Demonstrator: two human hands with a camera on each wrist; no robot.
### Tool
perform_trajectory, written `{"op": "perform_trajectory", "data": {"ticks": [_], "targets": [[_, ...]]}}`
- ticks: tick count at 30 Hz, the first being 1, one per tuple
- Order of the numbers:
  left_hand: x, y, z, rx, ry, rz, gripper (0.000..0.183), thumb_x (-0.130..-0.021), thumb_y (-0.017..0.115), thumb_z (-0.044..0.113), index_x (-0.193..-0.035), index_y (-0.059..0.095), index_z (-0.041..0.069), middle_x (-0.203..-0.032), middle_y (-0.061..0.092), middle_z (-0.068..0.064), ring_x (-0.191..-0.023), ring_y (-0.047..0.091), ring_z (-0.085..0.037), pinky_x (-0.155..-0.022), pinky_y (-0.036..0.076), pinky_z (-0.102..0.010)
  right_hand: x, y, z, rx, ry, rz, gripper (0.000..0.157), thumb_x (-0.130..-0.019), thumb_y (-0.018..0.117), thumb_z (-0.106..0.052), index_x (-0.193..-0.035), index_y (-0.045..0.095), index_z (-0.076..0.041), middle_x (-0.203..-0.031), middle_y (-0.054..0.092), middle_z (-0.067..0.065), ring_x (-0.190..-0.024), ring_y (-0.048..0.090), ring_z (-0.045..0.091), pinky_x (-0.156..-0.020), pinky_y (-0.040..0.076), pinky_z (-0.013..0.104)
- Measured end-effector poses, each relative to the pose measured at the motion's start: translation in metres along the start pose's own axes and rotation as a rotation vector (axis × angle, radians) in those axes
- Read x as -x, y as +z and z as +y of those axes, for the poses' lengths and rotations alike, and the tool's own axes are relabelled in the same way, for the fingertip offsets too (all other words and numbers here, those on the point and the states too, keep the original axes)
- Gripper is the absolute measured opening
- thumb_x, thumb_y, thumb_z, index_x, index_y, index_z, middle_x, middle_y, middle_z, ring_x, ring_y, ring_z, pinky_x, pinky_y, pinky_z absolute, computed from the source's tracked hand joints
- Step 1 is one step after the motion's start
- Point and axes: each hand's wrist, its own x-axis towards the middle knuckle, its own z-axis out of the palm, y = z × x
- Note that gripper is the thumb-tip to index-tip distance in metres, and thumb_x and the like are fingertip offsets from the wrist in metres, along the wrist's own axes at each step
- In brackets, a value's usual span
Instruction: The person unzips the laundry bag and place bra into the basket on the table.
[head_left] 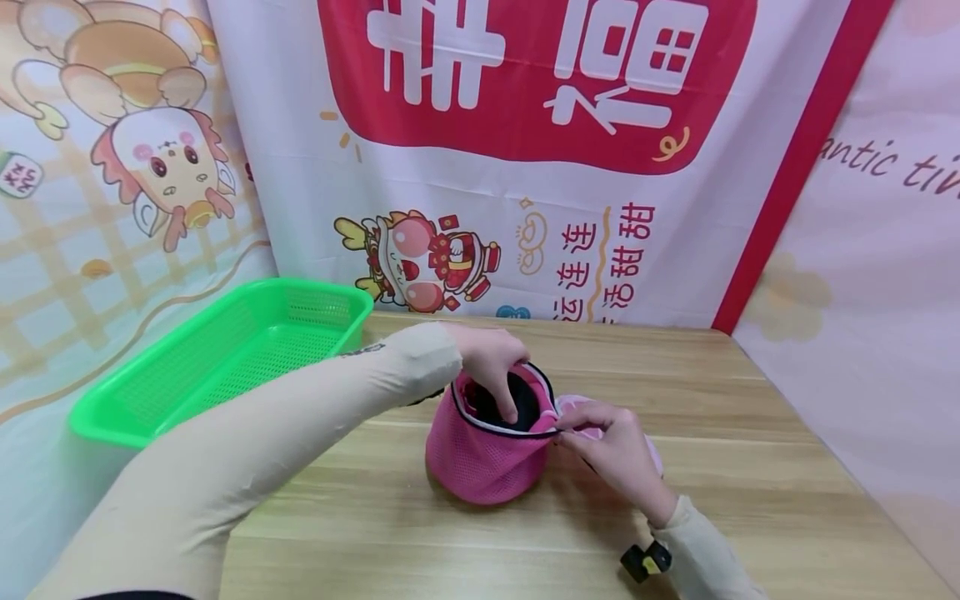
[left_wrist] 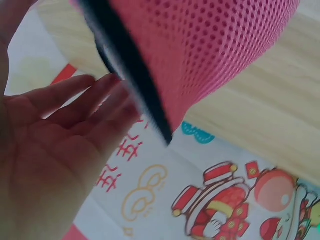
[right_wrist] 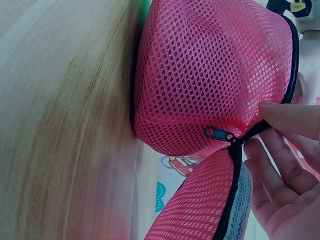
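A pink mesh laundry bag (head_left: 487, 462) with a black zipper edge stands upright on the wooden table, its top unzipped. Its lid (right_wrist: 200, 200) hangs folded out beside the right hand. Inside the mouth lies something black (head_left: 525, 404); its kind is hard to tell. My left hand (head_left: 495, 362) reaches over the far rim, thumb pointing down into the opening. In the left wrist view its fingers (left_wrist: 95, 105) are loosely extended, tips hidden behind the zipper edge. With thumb and fingers, my right hand (head_left: 615, 446) pinches the rim near the black zipper pull (right_wrist: 218, 133).
A green perforated plastic basket (head_left: 112, 421) stands at the left, partly behind the left sleeve. Printed cloths (head_left: 285, 100) hang behind and at both sides of the wooden table (head_left: 360, 533). A small black device (head_left: 645, 562) sits at the right wrist.
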Motion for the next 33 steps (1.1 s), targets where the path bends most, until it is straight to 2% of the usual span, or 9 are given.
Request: {"op": "perform_trajectory", "data": {"ticks": [5,10,15,19,24,29,33], "targets": [[-0.011,0.013,-0.01,0.038,0.041,0.057,0.083,-0.057,0.078,0.05,-0.12,0.051,0.005,-0.109,0.055,-0.004,-0.095,0.047,-0.012,-0.082,0.041,-0.026,-0.001,-0.004,-0.018,-0.019,0.013,-0.005,0.011,-0.07,0.075,-0.005,-0.08,0.071,-0.007,-0.08,0.066,0.003,-0.082,0.061,0.018,-0.071,0.049,0.024],[-0.018,0.027,-0.019,0.061,0.105,0.161,0.077,-0.055,0.079,0.051,-0.112,0.056,0.005,-0.1,0.058,-0.002,-0.089,0.051,-0.012,-0.077,0.042,-0.023,-0.001,-0.006,-0.033,-0.012,0.037,-0.009,0.01,-0.07,0.074,-0.001,-0.079,0.07,-0.003,-0.079,0.066,0.007,-0.082,0.061,0.023,-0.072,0.049,0.027],[-0.018,0.038,-0.027,0.15,0.115,0.22,0.083,-0.053,0.078,0.054,-0.116,0.055,0.004,-0.105,0.059,-0.003,-0.097,0.052,-0.014,-0.081,0.041,-0.023,-0.001,-0.005,-0.023,-0.029,0.059,-0.006,0.009,-0.071,0.074,-0.006,-0.08,0.071,-0.006,-0.078,0.066,0.003,-0.082,0.06,0.02,-0.071,0.049,0.027],[-0.019,0.044,-0.032,0.175,0.13,0.247,0.077,-0.055,0.078,0.053,-0.113,0.058,0.007,-0.102,0.06,0.0,-0.096,0.053,-0.015,-0.081,0.04,-0.022,-0.001,-0.003,-0.007,-0.008,0.104,0.003,0.011,-0.07,0.077,-0.019,-0.078,0.071,-0.013,-0.078,0.066,-0.005,-0.08,0.06,0.013,-0.069,0.048,0.026],[-0.023,0.049,-0.038,0.153,0.169,0.236,0.07,-0.055,0.076,0.056,-0.108,0.062,0.014,-0.094,0.061,0.008,-0.089,0.053,-0.01,-0.076,0.041,-0.02,0.0,-0.002,0.003,0.022,0.141,0.028,0.012,-0.067,0.079,-0.022,-0.075,0.071,-0.019,-0.076,0.064,-0.011,-0.078,0.059,0.008,-0.067,0.047,0.025],[-0.026,0.054,-0.045,0.17,0.191,0.191,0.077,-0.053,0.073,0.062,-0.116,0.06,0.018,-0.104,0.058,0.01,-0.095,0.05,-0.006,-0.08,0.039,-0.02,0.001,-0.002,0.003,0.026,0.158,0.031,0.012,-0.067,0.079,-0.017,-0.074,0.071,-0.021,-0.076,0.064,-0.012,-0.077,0.058,0.008,-0.065,0.048,0.029],[-0.028,0.057,-0.045,0.188,0.219,0.196,0.079,-0.054,0.073,0.062,-0.119,0.058,0.02,-0.111,0.056,0.012,-0.101,0.047,-0.004,-0.084,0.038,-0.021,0.002,-0.004,0.003,0.022,0.172,0.025,0.012,-0.067,0.078,-0.016,-0.074,0.07,-0.02,-0.076,0.064,-0.011,-0.076,0.058,0.01,-0.063,0.048,0.029]]}}
